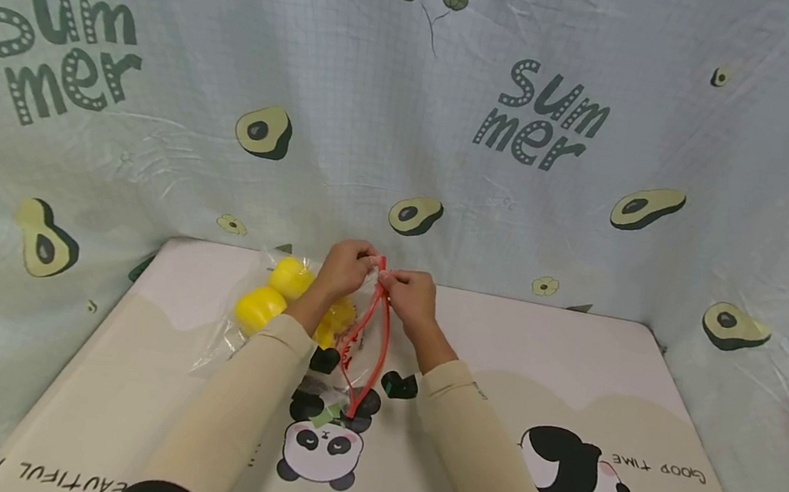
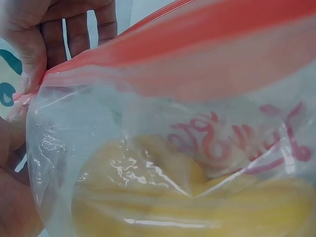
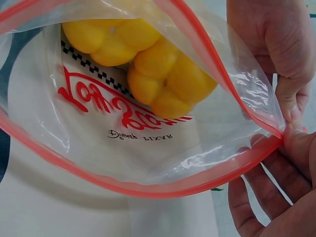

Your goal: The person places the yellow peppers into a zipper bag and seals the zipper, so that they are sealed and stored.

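Note:
A clear zip bag (image 3: 163, 158) with a red rim and mirrored red lettering lies with its mouth agape, facing right in the head view. Yellow bell peppers (image 3: 170, 81) sit inside it, their lobed ends showing through the opening. At the far corner of the mouth, my left hand (image 1: 346, 269) pinches the red zip strip (image 1: 383, 337) between thumb and finger. Close beside it, my right hand (image 1: 411, 299) pinches the same corner from the right. From that corner the two red edges bow apart and meet again near me.
Under the bag is a pale table (image 1: 468, 475) printed with a panda (image 1: 322, 450) and a dog (image 1: 574, 473). Dark pieces (image 1: 399, 385) show beside the bag's mouth. A hanging cloth (image 1: 359, 65) with avocado prints closes off the table's back.

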Demonstrator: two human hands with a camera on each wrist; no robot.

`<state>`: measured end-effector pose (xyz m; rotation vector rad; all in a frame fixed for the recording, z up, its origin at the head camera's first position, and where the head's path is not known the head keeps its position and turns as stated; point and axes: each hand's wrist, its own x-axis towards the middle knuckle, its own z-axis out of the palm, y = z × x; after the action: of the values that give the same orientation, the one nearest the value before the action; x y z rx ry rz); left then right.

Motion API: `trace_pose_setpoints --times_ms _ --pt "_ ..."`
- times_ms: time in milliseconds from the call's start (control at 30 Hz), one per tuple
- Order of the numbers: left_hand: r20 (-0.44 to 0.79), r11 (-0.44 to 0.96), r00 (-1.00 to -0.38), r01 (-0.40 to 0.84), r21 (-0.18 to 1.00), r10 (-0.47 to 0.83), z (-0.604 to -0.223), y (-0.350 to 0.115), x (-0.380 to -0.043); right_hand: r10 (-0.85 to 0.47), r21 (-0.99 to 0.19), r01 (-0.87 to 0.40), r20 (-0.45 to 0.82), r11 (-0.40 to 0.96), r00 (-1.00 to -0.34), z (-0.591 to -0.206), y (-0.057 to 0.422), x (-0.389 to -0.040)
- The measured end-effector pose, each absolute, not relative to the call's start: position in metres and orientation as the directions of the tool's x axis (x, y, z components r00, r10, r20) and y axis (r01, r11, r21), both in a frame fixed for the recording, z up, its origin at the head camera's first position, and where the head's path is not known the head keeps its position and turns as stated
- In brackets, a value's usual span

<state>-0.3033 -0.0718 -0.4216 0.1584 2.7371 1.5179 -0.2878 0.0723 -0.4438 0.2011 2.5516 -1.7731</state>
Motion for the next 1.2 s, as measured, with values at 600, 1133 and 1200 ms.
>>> trace_pose_setpoints --times_ms 600,1133,1200 --pt "0.059 0.535 -0.995 0.096 0.840 0.086 -0.4250 -0.0713 -0.3059 0.092 -0.931 0.104 -0.076 0.350 -0.993 -0.4448 0.0736 -0.2843" --pt "0.060 0.533 -0.996 0.089 0.841 0.070 -0.4239 -0.0700 -0.3058 0.085 -0.931 0.102 -0.077 0.350 -0.993 -0.4408 0.0744 -0.2802" --pt "0.056 0.536 -0.996 0.085 0.840 0.070 -0.4241 -0.0699 -0.3056 0.085 -0.930 0.111 -0.087 0.350 -0.993 -0.4416 0.0746 -0.2799"
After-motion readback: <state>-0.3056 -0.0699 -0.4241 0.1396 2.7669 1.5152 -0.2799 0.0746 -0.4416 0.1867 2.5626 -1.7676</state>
